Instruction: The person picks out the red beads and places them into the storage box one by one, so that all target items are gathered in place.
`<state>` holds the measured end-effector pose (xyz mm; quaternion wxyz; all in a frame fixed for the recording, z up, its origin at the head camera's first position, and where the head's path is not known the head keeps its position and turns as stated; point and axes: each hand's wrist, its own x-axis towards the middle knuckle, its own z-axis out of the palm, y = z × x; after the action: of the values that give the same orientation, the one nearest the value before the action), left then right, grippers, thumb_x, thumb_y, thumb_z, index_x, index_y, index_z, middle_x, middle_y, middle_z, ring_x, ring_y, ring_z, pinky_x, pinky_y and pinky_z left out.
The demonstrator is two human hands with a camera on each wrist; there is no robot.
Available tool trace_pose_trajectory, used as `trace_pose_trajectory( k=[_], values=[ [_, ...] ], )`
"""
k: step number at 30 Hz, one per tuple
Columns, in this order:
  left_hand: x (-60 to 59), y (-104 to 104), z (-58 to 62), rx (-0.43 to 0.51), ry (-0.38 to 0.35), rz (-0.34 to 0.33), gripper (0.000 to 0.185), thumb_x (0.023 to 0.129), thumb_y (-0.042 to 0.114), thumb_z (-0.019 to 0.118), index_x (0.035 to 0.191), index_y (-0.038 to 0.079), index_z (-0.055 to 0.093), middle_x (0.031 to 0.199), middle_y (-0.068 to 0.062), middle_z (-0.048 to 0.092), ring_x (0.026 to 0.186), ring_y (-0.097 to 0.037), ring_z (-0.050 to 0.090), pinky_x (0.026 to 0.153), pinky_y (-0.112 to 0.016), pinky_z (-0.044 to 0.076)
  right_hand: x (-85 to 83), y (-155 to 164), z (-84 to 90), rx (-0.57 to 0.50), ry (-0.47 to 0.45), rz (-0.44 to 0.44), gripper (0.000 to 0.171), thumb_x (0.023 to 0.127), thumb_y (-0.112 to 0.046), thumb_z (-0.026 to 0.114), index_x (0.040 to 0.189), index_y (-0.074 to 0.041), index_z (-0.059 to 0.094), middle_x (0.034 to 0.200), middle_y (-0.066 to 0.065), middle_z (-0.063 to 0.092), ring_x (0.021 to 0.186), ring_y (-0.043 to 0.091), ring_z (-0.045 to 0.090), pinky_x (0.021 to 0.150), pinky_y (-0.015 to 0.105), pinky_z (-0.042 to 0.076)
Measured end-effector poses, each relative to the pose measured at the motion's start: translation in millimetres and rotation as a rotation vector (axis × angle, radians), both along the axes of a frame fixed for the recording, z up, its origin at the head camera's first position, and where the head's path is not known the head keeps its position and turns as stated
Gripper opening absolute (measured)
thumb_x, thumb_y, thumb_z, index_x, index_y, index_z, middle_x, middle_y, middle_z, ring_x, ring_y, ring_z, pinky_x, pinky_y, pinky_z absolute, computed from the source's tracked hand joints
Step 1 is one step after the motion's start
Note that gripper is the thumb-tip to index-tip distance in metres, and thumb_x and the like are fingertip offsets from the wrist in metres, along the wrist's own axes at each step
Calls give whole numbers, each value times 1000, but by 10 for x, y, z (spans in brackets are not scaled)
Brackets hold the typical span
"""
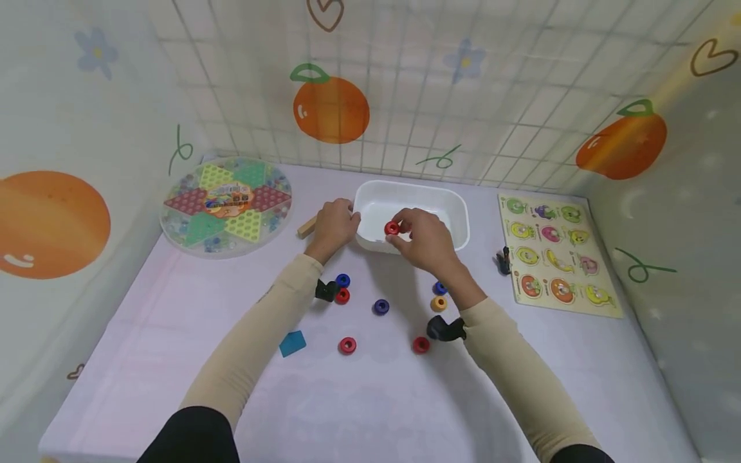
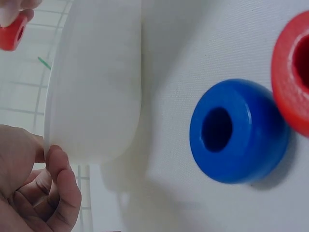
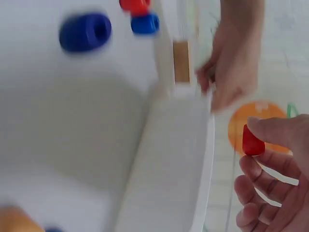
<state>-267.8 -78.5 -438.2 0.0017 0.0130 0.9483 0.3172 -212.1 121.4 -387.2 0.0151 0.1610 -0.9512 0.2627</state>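
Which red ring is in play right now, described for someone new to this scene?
Find the white tub at the table's middle back. The red ring sits over its front rim, pinched in the right hand. The other red rings lie on the tablecloth; only this one is lifted.

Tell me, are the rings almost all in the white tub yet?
Not nearly. The white tub looks empty where its inside shows. The right hand pinches one red ring over the tub's rim, and the left hand has a grip on the tub's end. Left on the table: two red rings in front, a purple ring, an orange ring, and a blue and red pair.
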Motion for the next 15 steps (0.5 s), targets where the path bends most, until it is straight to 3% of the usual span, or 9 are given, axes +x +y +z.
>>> trace_pose_trajectory(
  k=[4,8,15],
  values=[
    [3,17,-21,22,17,-7,31,102,22,60,117,-4,69,90,-15,70,76,-25,60,64,-32,47,-258,280,-58,35,-18,-69,29,91,-27,77,111,-6,71,97,12,72,84,29,62,69,43,49],
    [24,-17,-33,18,42,12,31,101,20,61,118,-5,68,94,-17,71,78,-26,61,69,-35,50,-464,450,-222,107,-100,-122,29,92,-27,73,111,-5,70,99,13,71,88,30,63,73,45,51],
    [12,13,-26,31,39,-5,32,101,21,60,118,-5,68,93,-17,70,78,-27,60,69,-36,50,-632,588,-431,227,-265,-126,30,92,-28,69,111,-4,68,101,11,70,90,29,63,76,43,52]
  ],
)
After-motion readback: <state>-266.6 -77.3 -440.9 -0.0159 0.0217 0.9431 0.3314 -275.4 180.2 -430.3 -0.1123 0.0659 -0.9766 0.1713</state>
